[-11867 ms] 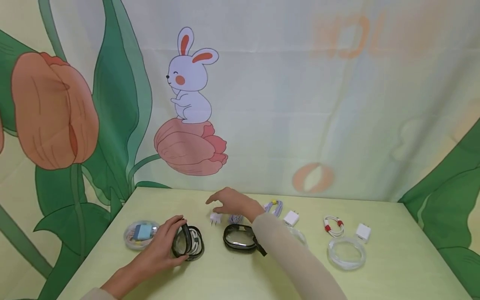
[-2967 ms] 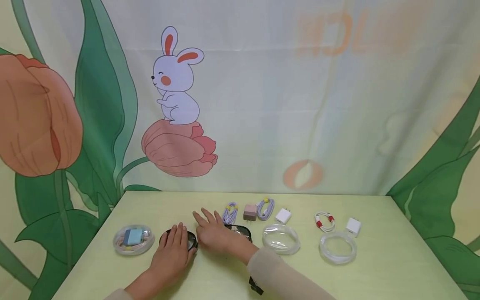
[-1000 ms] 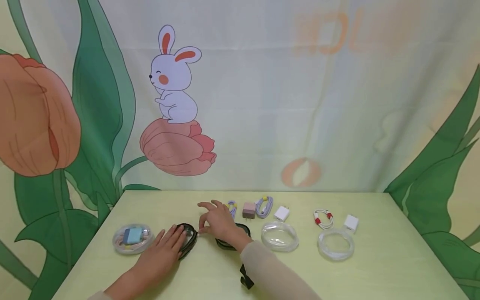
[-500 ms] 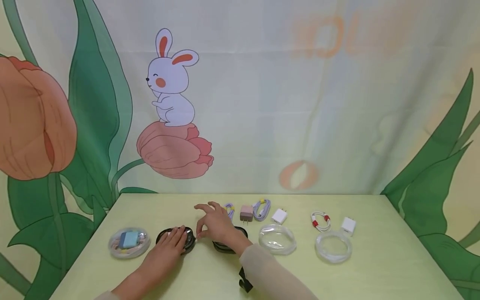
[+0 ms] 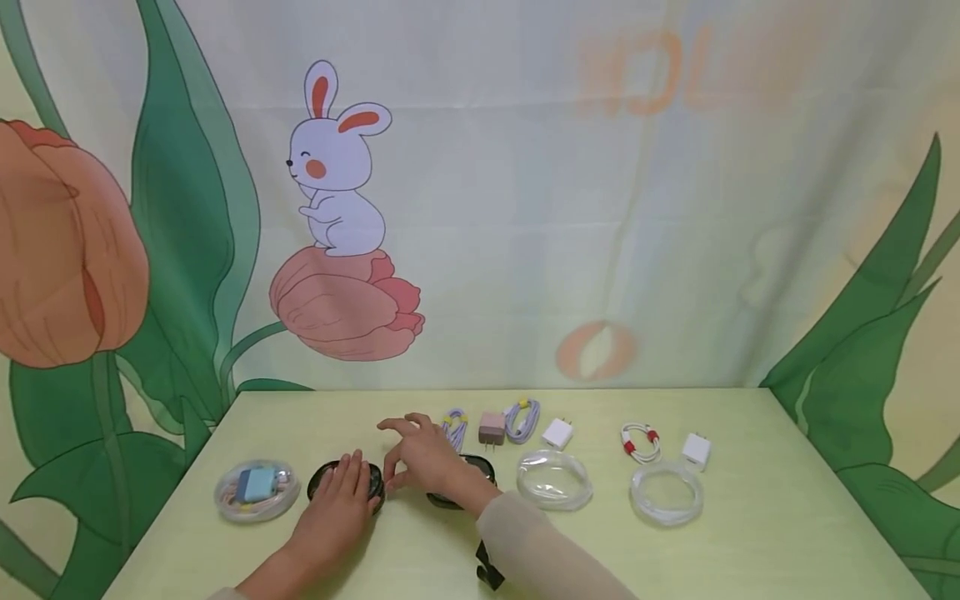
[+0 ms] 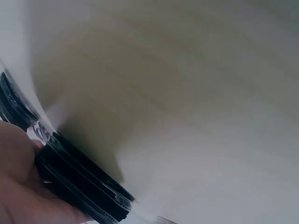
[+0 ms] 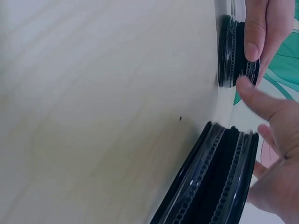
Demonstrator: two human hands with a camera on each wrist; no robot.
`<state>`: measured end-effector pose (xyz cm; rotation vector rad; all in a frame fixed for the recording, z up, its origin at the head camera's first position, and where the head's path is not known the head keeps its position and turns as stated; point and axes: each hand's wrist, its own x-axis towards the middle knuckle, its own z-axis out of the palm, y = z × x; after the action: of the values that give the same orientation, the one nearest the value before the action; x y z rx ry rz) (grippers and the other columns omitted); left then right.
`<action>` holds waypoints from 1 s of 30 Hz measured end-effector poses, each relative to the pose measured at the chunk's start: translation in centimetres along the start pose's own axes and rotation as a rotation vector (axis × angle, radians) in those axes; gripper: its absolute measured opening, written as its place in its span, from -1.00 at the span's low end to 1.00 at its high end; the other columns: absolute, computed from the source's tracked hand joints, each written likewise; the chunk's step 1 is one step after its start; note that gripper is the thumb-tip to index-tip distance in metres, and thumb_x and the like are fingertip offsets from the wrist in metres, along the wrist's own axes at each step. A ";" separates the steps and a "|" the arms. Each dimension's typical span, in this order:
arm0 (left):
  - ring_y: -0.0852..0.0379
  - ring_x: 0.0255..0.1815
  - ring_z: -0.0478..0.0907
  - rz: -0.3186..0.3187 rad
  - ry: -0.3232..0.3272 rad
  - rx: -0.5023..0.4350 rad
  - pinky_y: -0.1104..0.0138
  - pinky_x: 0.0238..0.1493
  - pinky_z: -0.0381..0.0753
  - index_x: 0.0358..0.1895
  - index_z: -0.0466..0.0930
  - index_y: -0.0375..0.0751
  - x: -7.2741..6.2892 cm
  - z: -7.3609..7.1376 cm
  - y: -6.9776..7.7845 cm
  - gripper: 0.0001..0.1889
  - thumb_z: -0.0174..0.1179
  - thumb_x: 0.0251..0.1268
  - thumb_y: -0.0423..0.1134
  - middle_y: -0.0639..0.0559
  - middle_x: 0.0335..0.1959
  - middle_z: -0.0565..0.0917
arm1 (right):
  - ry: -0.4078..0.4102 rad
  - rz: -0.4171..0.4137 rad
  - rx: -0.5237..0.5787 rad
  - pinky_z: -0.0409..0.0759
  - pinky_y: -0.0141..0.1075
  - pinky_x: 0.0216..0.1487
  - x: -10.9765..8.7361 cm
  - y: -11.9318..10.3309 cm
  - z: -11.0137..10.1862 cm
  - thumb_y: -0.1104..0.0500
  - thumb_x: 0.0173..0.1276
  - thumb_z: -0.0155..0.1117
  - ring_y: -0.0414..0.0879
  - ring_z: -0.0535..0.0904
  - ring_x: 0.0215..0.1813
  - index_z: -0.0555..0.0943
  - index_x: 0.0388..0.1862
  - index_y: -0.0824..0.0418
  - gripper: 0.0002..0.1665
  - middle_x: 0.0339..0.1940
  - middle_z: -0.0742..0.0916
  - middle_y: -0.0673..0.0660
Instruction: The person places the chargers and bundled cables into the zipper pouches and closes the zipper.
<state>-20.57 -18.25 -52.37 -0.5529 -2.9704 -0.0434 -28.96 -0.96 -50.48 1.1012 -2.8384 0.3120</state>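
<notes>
A round black-edged clear zip case (image 5: 375,479) lies flat on the table. Across its top rest the fairly straight fingers of my left hand (image 5: 333,508), with the thumb at its right side. My right hand (image 5: 427,458) is at the case's right edge, thumb and index finger pinching at the zipper pull, which is mostly hidden. In the right wrist view, the right thumb touches the zipper side of this case (image 7: 226,53). Under my right wrist sits a second black-edged case (image 5: 483,468). The left wrist view shows stacked black zipper edges (image 6: 84,182) beside the left hand.
At left lies a clear pouch (image 5: 225,504) holding a blue charger and cable. Lilac cables (image 5: 522,421), a pink charger (image 5: 491,427) and white chargers (image 5: 557,433) lie behind. Clear pouches (image 5: 555,504) and a red-banded white cable (image 5: 641,443) are to the right.
About twelve seconds ago the case stood partly open with a white cable inside, my right hand at a white charger. Now it lies flat; the right fingers have moved slightly nearer along its edge.
</notes>
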 end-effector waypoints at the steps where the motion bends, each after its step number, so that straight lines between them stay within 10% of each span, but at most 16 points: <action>1: -0.40 0.50 0.22 0.002 0.001 0.006 -0.19 0.44 0.24 0.35 0.35 -0.62 -0.1 0.0 0.1 -0.43 0.12 0.55 -0.17 -0.51 0.45 0.29 | 0.014 0.019 -0.009 0.46 0.13 0.32 0.1 -0.1 0.1 -0.16 0.20 0.49 0.14 0.24 0.54 0.75 -0.47 -0.29 -0.90 0.54 0.39 -0.12; 15: -0.39 0.50 0.24 0.034 -0.001 -0.057 -0.19 0.44 0.24 0.31 0.42 -0.60 -0.9 -0.5 0.4 -0.49 0.11 0.55 -0.20 -0.49 0.44 0.32 | 0.064 0.165 -0.084 0.43 0.09 0.34 1.5 -1.7 0.8 -0.16 0.25 0.46 0.09 0.30 0.50 0.75 -0.45 -0.30 -0.90 0.49 0.45 -0.14; 30: -0.38 0.52 0.20 0.079 -0.036 -0.013 -0.18 0.43 0.27 0.41 0.37 -0.49 -0.4 -0.7 -1.9 -0.41 0.15 0.52 -0.12 -0.45 0.49 0.26 | -0.004 0.051 -0.014 0.52 -0.11 0.30 0.3 1.1 -1.1 -0.01 0.44 0.36 0.07 0.48 0.38 0.78 -0.07 -0.16 -0.85 0.36 0.61 0.01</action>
<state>-20.80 -20.22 -51.69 -0.6784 -2.9818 -0.0460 -29.98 -0.12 -49.50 1.0299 -2.8712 0.2928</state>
